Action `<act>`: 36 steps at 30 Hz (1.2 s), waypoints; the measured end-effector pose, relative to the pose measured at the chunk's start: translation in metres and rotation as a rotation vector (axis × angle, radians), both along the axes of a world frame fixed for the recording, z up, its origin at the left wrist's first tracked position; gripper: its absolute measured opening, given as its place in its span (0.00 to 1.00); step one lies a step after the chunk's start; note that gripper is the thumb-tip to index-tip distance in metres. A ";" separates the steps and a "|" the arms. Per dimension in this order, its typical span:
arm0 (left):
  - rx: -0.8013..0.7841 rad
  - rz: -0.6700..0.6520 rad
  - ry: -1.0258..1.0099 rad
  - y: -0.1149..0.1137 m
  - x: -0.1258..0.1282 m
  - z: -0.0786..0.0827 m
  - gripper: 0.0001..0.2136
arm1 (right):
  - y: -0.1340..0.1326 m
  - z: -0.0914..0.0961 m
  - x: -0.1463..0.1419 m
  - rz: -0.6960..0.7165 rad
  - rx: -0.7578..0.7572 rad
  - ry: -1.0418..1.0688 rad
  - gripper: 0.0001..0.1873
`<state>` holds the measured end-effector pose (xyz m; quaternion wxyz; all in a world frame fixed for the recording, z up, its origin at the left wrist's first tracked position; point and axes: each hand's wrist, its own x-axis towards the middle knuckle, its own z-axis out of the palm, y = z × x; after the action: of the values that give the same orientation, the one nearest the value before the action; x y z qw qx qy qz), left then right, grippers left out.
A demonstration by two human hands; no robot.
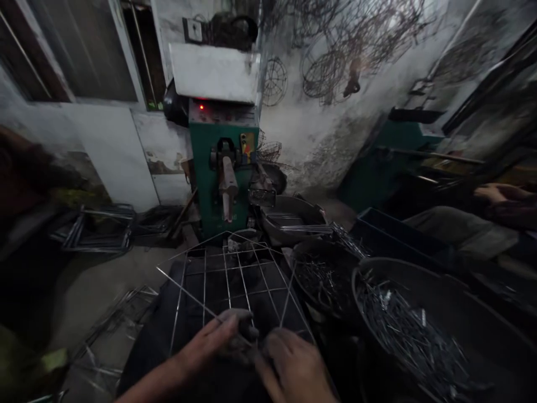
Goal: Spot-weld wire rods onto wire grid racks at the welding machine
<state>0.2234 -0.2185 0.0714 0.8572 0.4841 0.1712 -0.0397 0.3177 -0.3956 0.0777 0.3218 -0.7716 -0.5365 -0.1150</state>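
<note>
Left hand (218, 338) and right hand (293, 364) clamp wire grid (235, 277) beside tub (457, 280) of, seemingly, wires (403, 330).

Your one head camera looks forward and down; left hand (218, 338) and right hand (293, 366) close at six o'clock; green machine (213, 168) farther at twelve o'clock.

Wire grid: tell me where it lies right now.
In the head view the wire grid lies bottom centre, its near edge at the left hand and right hand, the green machine behind it and a basin of wire pieces to its right.
</note>
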 end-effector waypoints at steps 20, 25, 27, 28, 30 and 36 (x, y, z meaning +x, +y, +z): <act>-0.229 0.037 0.173 0.015 -0.010 -0.019 0.13 | 0.070 -0.048 0.228 -0.317 -0.612 0.289 0.12; -0.031 0.104 0.262 0.048 -0.029 -0.014 0.16 | 0.046 -0.032 0.218 -0.219 -0.378 0.312 0.19; 0.147 0.138 0.282 0.063 -0.039 -0.015 0.15 | 0.027 -0.033 0.204 -0.179 -0.270 0.355 0.22; 0.251 0.152 0.279 0.069 -0.043 -0.016 0.13 | 0.017 -0.036 0.195 -0.181 -0.230 0.384 0.23; 0.446 0.181 0.253 0.079 -0.050 -0.020 0.10 | 0.000 -0.047 0.175 -0.224 -0.178 0.447 0.25; 0.743 0.216 0.267 0.082 -0.056 -0.032 0.11 | -0.017 -0.079 0.144 -0.350 -0.149 0.544 0.27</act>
<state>0.1670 -0.1368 0.0395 0.5935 0.7306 0.3336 0.0523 0.4615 -0.4128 -0.0013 0.3711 -0.8760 -0.2971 0.0812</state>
